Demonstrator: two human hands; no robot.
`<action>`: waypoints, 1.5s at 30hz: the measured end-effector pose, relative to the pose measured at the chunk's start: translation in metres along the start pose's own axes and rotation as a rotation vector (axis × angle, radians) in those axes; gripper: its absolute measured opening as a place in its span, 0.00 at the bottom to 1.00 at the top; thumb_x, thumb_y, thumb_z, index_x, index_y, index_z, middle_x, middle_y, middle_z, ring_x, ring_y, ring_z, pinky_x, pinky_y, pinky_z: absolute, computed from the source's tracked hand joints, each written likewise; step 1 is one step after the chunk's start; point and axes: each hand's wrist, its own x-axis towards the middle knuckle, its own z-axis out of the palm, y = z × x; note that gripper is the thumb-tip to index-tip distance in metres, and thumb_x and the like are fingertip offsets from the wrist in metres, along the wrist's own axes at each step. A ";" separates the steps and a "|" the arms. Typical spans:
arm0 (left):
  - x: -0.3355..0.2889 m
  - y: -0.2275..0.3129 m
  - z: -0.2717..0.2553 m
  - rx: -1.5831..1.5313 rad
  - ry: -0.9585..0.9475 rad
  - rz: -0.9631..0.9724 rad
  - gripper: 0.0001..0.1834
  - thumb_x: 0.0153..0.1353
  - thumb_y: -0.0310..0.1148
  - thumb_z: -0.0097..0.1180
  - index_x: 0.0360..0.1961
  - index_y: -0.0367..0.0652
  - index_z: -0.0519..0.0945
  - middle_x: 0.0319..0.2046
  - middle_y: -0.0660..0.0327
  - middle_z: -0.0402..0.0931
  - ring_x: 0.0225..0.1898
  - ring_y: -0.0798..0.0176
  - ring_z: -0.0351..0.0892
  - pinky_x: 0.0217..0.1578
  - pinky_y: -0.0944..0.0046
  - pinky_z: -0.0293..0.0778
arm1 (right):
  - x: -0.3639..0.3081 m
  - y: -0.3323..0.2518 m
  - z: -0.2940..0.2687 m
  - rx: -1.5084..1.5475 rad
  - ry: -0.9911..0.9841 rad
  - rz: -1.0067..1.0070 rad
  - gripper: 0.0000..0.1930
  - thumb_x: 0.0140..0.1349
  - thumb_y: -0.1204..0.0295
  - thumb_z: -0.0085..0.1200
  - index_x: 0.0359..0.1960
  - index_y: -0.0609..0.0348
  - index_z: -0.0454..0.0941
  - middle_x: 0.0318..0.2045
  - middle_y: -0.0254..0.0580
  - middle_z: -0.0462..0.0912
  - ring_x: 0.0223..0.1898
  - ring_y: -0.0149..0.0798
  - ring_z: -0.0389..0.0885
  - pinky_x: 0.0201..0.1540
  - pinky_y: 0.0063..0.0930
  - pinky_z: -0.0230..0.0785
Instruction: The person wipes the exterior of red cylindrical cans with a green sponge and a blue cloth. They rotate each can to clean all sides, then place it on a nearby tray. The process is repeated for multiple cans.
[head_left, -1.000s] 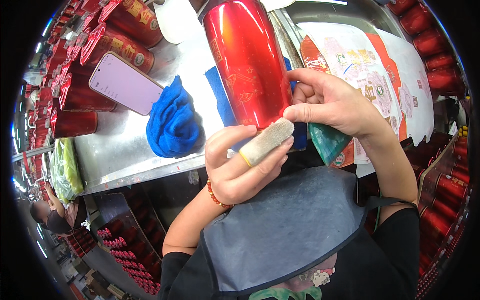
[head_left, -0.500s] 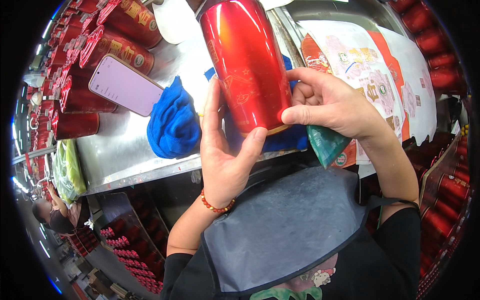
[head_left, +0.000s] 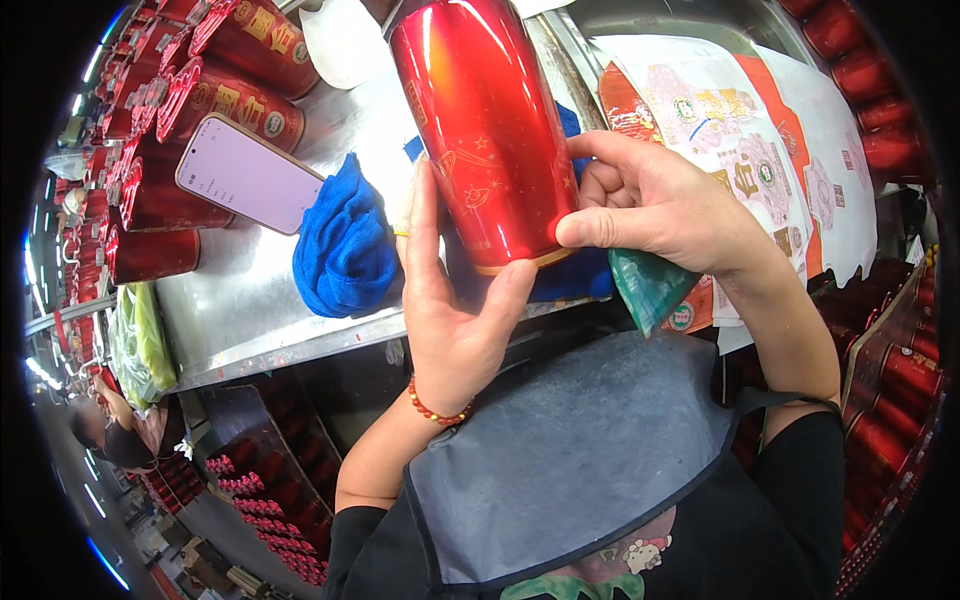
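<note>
A glossy red bottle (head_left: 490, 130) with fine gold line patterns and a gold rim is held up in front of me; its top runs out at the upper edge. My left hand (head_left: 450, 310) is closed around its left side, the thumb near the gold rim. On the right, my right hand (head_left: 665, 205) grips it with thumb and fingers, the lower fingers curled. A blue cloth (head_left: 345, 245) lies bunched left of my left hand, and more blue cloth shows behind the bottle. Below my right wrist is a green, plastic-looking piece (head_left: 650, 285).
A phone (head_left: 245, 172) with a lit screen leans by several red decorated bottles (head_left: 265, 35) at left. Printed sheets (head_left: 750, 160) lie on the right of the metal table (head_left: 230, 325). Several red bottles stand at far right. Another person (head_left: 125, 430) is at the far left.
The bottle and both hands have shifted very slightly to the left. My hold on it looks the same.
</note>
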 end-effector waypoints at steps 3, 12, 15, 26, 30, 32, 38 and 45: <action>-0.008 0.000 -0.003 -0.233 0.051 -0.071 0.39 0.65 0.23 0.59 0.75 0.30 0.58 0.73 0.46 0.59 0.73 0.51 0.61 0.72 0.54 0.56 | -0.001 -0.003 0.001 -0.008 0.005 0.015 0.42 0.59 0.56 0.73 0.65 0.77 0.69 0.26 0.33 0.80 0.29 0.24 0.77 0.32 0.19 0.67; -0.031 -0.003 -0.018 0.622 0.035 0.642 0.13 0.60 0.23 0.63 0.46 0.37 0.89 0.50 0.48 0.84 0.52 0.47 0.82 0.50 0.54 0.81 | -0.001 -0.003 0.001 0.008 0.000 0.028 0.42 0.59 0.57 0.73 0.65 0.77 0.68 0.26 0.33 0.81 0.29 0.23 0.77 0.33 0.19 0.67; -0.027 -0.005 -0.018 0.734 -0.001 0.745 0.19 0.50 0.23 0.67 0.45 0.44 0.90 0.49 0.59 0.83 0.53 0.50 0.81 0.46 0.57 0.81 | -0.001 -0.002 0.002 0.028 0.005 0.025 0.42 0.59 0.57 0.73 0.65 0.77 0.68 0.27 0.33 0.81 0.30 0.24 0.78 0.33 0.19 0.68; -0.025 -0.001 -0.017 0.727 -0.012 0.725 0.20 0.50 0.21 0.67 0.47 0.40 0.89 0.50 0.54 0.84 0.53 0.51 0.82 0.50 0.58 0.82 | 0.020 -0.029 -0.038 -0.344 0.065 0.007 0.30 0.69 0.59 0.62 0.66 0.67 0.73 0.30 0.31 0.81 0.33 0.23 0.78 0.39 0.20 0.72; -0.031 -0.003 -0.020 0.648 0.033 0.629 0.22 0.51 0.17 0.64 0.50 0.38 0.87 0.51 0.50 0.84 0.51 0.48 0.83 0.51 0.57 0.81 | 0.073 -0.025 -0.054 -0.234 0.005 -0.049 0.31 0.70 0.48 0.59 0.61 0.63 0.76 0.28 0.28 0.81 0.25 0.18 0.75 0.26 0.13 0.67; -0.029 -0.003 -0.019 0.603 0.031 0.643 0.23 0.50 0.16 0.64 0.51 0.38 0.86 0.51 0.50 0.84 0.50 0.48 0.84 0.50 0.57 0.81 | 0.095 -0.005 -0.054 0.048 -0.018 -0.071 0.33 0.63 0.39 0.63 0.50 0.59 0.80 0.25 0.29 0.82 0.23 0.17 0.77 0.18 0.08 0.64; -0.020 -0.002 -0.016 0.595 0.029 0.736 0.23 0.47 0.16 0.67 0.48 0.39 0.88 0.49 0.54 0.85 0.49 0.51 0.84 0.46 0.58 0.82 | 0.111 -0.007 -0.045 0.070 -0.041 -0.084 0.33 0.53 0.38 0.70 0.37 0.60 0.84 0.20 0.33 0.81 0.16 0.21 0.77 0.17 0.10 0.65; -0.015 0.007 -0.015 0.658 -0.005 0.763 0.23 0.45 0.18 0.70 0.47 0.41 0.89 0.48 0.58 0.85 0.47 0.53 0.84 0.45 0.59 0.82 | 0.092 -0.065 -0.020 -0.659 0.166 -0.109 0.49 0.52 0.29 0.64 0.54 0.69 0.79 0.41 0.53 0.87 0.37 0.43 0.89 0.45 0.30 0.82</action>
